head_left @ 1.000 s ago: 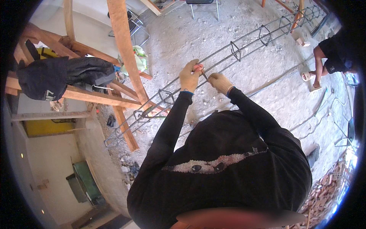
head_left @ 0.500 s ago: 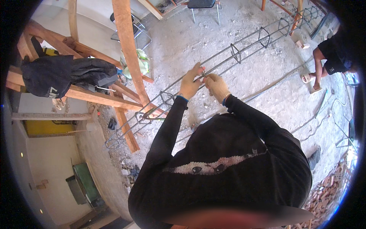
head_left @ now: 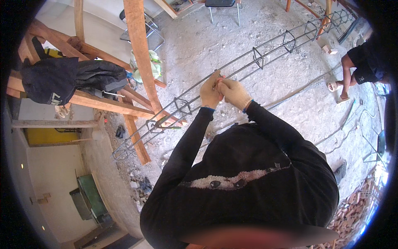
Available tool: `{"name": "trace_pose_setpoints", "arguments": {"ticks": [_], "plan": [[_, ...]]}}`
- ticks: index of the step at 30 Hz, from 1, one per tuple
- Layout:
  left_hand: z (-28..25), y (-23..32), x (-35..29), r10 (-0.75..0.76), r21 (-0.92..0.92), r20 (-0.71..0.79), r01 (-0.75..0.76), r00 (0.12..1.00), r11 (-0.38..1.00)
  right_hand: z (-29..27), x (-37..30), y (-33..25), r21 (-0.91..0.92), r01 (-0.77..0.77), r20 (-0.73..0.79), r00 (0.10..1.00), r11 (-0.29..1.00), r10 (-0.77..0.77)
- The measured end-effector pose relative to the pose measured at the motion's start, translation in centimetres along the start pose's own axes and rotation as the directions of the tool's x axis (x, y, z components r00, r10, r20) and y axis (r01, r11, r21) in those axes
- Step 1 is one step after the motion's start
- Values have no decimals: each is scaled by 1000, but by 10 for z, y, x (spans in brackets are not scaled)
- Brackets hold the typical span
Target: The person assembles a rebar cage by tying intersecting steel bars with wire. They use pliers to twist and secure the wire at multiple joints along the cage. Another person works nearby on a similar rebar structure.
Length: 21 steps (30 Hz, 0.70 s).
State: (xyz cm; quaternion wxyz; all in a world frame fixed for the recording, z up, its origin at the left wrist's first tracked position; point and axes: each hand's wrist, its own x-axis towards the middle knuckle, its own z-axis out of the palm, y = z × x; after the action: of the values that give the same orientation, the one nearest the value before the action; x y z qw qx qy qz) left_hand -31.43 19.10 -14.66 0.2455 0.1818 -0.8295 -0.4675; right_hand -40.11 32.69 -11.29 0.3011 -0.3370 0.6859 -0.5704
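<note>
A long steel rebar cage [head_left: 271, 53], with square stirrups spaced along it, runs slantwise from the lower left to the upper right. At its middle, my left hand [head_left: 210, 93], in a cream knit glove, is closed beside the bars, fingertips pointing away from me. Against it presses my right hand [head_left: 235, 94], likewise gloved, with its fingers pinched together at the left hand's fingers. Whatever is between them is too small and covered to name. A stirrup [head_left: 182, 106] sits on the bars just left of my hands.
Wooden beams [head_left: 139, 54] stand and cross at the left, with dark clothing [head_left: 74, 79] draped over one. The cage's left end lies by a timber. A person in black shorts [head_left: 361, 64] is at the right. A folding chair [head_left: 222, 5] stands far off; rubble [head_left: 352, 213] lies lower right.
My hands have drawn closer together and slightly toward me. The left hand has shifted a little right and turned, and its fingers now meet the right hand's.
</note>
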Motion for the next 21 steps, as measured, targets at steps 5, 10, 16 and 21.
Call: {"name": "trace_pose_setpoints", "arguments": {"ticks": [5,10,16,21], "plan": [[-4,3,1,63,26,-37,-62,997,998,-14,10,10,-276,92,-333,925,957,-185],[-6,2,8,-4,-70,-14,3,1000,998,-12,23,18,-374,251,-237,905,893,-354],[-11,4,8,-58,-56,-58,55,997,997,0,25,19,-280,173,-318,912,944,-261],[-14,4,13,-110,-11,-158,109,981,994,10,22,19,-302,176,-330,903,937,-276]]}}
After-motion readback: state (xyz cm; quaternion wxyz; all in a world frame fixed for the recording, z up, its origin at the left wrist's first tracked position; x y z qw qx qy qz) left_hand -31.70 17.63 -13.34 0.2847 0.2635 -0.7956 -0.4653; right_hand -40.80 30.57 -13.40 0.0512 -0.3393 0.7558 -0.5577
